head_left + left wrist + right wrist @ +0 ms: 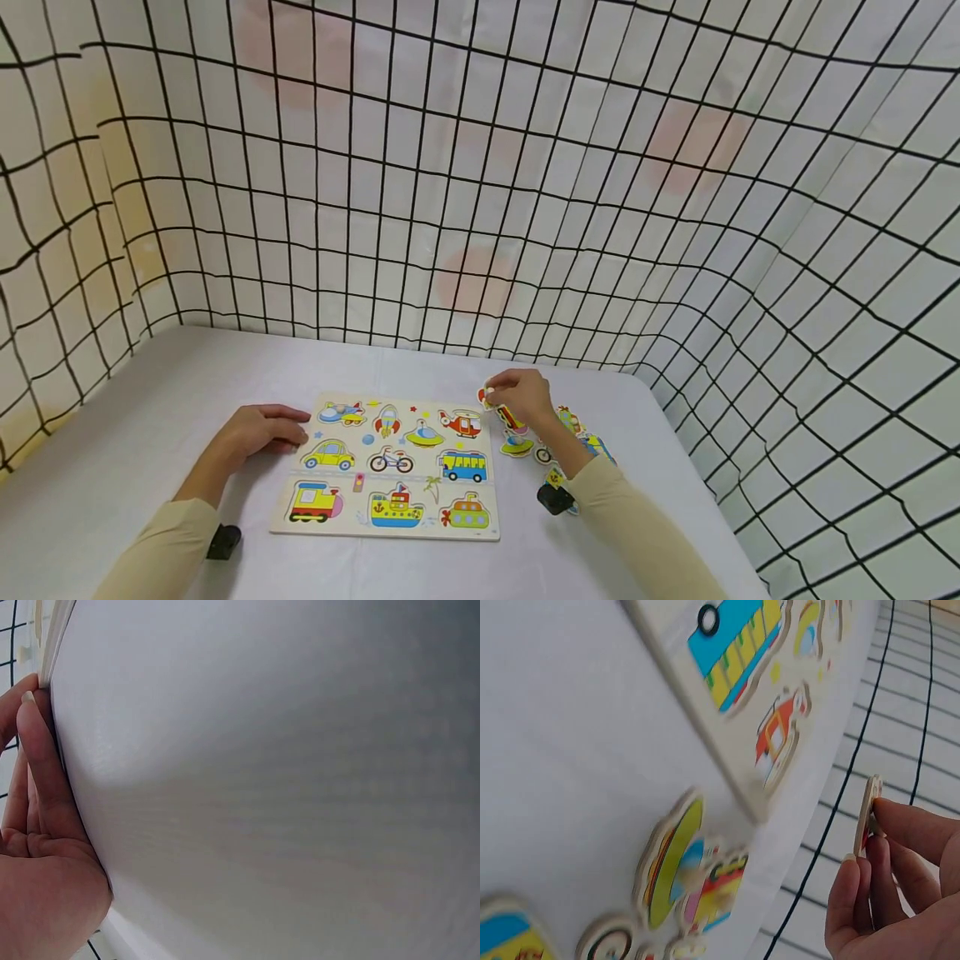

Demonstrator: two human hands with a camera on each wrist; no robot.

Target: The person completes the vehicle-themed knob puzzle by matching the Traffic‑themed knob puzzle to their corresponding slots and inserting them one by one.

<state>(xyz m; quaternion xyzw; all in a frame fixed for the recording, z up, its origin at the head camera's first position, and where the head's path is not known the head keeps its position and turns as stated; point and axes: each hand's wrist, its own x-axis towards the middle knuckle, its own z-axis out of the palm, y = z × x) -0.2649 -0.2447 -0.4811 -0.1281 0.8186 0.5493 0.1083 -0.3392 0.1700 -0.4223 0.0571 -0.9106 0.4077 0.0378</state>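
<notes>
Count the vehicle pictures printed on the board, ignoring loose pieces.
10 on the board. Top row: plane, rocket, flying saucer, helicopter. Middle: car, bicycle, bus. Bottom: train, ship, submarine. None appears hidden.

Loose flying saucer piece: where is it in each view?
Head: the saucer piece lies just right of the puzzle board, below the right hand.
Left wrist: not in it.
Right wrist: lower left of centre, below the board's corner.
Shared landmark: the black netting, in all three.
</notes>
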